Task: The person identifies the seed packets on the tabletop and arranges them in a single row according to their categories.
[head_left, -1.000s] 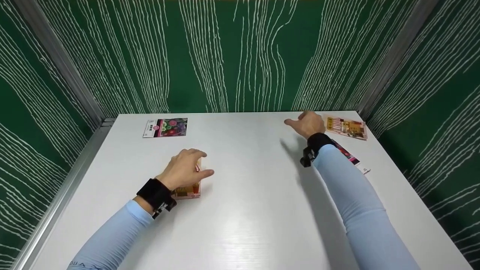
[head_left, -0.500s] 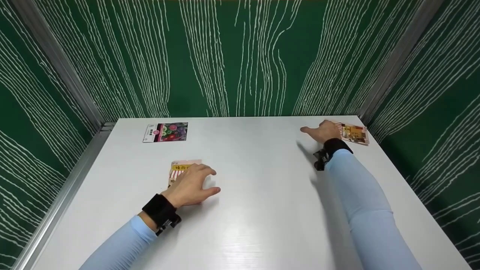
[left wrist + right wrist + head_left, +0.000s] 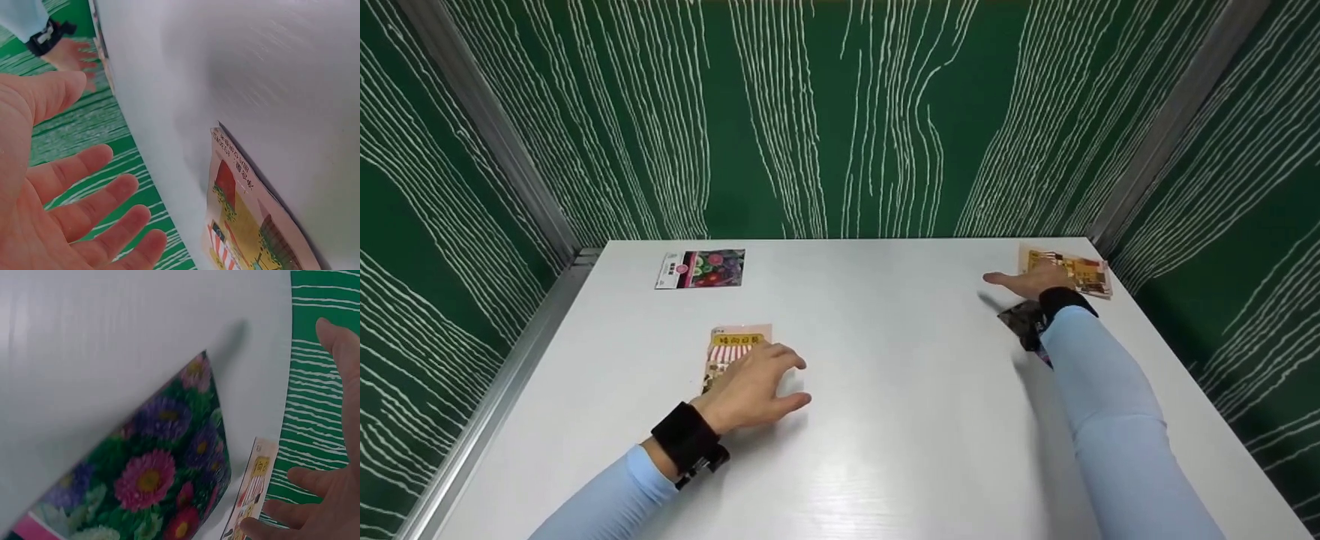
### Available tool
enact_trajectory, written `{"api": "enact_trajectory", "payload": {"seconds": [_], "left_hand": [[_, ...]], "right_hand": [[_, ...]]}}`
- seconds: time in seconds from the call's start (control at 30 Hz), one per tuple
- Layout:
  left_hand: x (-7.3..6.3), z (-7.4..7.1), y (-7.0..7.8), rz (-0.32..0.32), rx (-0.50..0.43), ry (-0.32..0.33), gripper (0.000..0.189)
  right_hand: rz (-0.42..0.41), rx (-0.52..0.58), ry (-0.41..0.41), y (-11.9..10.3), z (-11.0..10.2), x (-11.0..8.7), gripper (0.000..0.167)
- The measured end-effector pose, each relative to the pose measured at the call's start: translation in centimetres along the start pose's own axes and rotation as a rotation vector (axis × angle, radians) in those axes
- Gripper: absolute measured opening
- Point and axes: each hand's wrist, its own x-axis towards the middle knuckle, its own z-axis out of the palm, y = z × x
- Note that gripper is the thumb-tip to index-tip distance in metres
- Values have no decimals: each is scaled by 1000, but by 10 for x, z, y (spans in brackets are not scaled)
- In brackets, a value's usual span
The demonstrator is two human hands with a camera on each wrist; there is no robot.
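My left hand hovers over a pink packet with a striped awning print, its fingers spread and loosely bent. In the left wrist view nothing is between those fingers, and the packet lies beside them on the white table. At the back right, my right hand reaches over similar pink packets, overlapping part of them. Its thumb points left and the fingers are extended. Under the right wrist lies a flower-print packet, mostly hidden by the arm in the head view.
Another flower-print packet lies near the table's back left. Green walls with white wavy lines rise along the back and sides of the white table, with grey metal posts at the corners.
My right hand has moved right, over the back right packets, and its wrist now covers most of the flower packet. My left hand has come slightly nearer and right, uncovering the pink packet's top.
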Motion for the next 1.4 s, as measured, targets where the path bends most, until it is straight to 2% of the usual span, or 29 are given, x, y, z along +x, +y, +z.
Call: {"api": "enact_trajectory", "payload": {"seconds": [0.3,0.47,0.6,0.7,0.93,1.13,1.27,1.4], "left_hand": [[-3,6,4,36,26,-3,48],[-5,10,5,81,46,-11,46],[-6,9,5,95,50,-26,45],[-6,9,5,85,64,-38,46],[-3,11,7,72,85,-42,47],[-2,12,8,38,77,-58,49],[-2,11,6,12,63,-79,52],[1,10,4,14,56,-80,54]], "right_hand": [[31,-41,-116,7,-1,-9,145],[6,-65,-127,7,-1,-29,144],[-24,-80,-132,12,5,-22,146],[-51,-137,-125,13,11,-13,146],[-76,-160,-126,-13,15,-28,139],[-121,-198,-148,-32,16,-30,135],[-165,-193,-109,-40,27,-26,126],[-250,-253,-50,-42,43,-14,120]]}}
